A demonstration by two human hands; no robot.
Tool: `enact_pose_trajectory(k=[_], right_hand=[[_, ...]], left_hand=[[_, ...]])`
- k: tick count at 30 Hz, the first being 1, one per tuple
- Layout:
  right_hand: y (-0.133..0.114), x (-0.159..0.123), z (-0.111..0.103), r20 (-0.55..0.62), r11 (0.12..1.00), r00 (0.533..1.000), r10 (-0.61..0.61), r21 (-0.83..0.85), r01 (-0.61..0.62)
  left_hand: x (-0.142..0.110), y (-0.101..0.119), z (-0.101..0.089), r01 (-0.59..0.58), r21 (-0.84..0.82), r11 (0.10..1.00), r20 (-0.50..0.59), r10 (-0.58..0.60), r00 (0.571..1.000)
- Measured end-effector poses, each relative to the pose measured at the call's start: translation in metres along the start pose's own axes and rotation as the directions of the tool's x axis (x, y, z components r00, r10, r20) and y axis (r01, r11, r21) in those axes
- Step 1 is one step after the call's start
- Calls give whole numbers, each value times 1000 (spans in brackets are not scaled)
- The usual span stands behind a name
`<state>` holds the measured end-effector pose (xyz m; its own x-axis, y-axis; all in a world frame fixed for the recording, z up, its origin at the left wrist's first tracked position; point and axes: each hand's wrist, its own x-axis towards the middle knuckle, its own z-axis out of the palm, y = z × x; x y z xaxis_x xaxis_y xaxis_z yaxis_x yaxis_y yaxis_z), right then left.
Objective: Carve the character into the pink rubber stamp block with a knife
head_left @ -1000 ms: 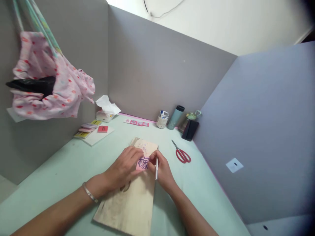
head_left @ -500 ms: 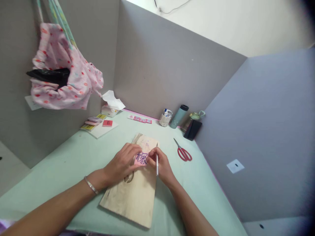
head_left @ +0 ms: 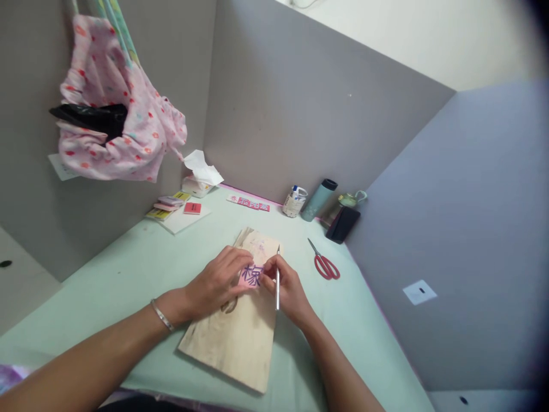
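Note:
A pink square piece (head_left: 250, 277) with a purple written character sits over the wooden board (head_left: 234, 350). My left hand (head_left: 215, 279) grips its left side between thumb and fingers. On the other side, my right hand (head_left: 292, 289) has thumb and fingertips at the piece's right edge. A slim silver craft knife (head_left: 278, 289) is held in that same hand, its pointed tip up and away from me, clear of the pink piece. Fingers cover parts of the piece's edges. Purple marks and a brown knot show on the board.
Red-handled scissors (head_left: 326, 267) lie right of the board. Along the back stand a cup with pens (head_left: 294, 202), a teal bottle (head_left: 319, 200) and a black phone (head_left: 343, 225). Small blocks (head_left: 171, 201) and a tissue pack (head_left: 197, 186) are at left. A pink cloth bag (head_left: 141, 137) hangs above.
The camera view has shifted slightly, so everything appears a little further right. Both hands keep their grip on the pink piece, and the craft knife stays in my right hand.

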<state>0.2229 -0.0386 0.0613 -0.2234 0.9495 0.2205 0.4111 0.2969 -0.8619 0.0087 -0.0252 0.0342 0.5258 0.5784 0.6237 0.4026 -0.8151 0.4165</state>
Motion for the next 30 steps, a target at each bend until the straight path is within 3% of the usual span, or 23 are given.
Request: enact_pose_trajectory(k=[6,11,19,30], right_hand=[[8,-2,10,-90,999,996,-11,-51,7],[10,1,12,-137,999,990,28,29,-24],[4,4,4,-83,971,994,72,233,-51],[7,6,3,-57,944,995,84,325,-61]], left_hand=[[1,4,4,-40,9,999,6,40,999],[0,0,6,-12,-15,1000,-5,12,1000],[-2,-8,5,34,-70,997,-31,-37,999],[-3,-11,7,42,-125,991,-45,-48,998]])
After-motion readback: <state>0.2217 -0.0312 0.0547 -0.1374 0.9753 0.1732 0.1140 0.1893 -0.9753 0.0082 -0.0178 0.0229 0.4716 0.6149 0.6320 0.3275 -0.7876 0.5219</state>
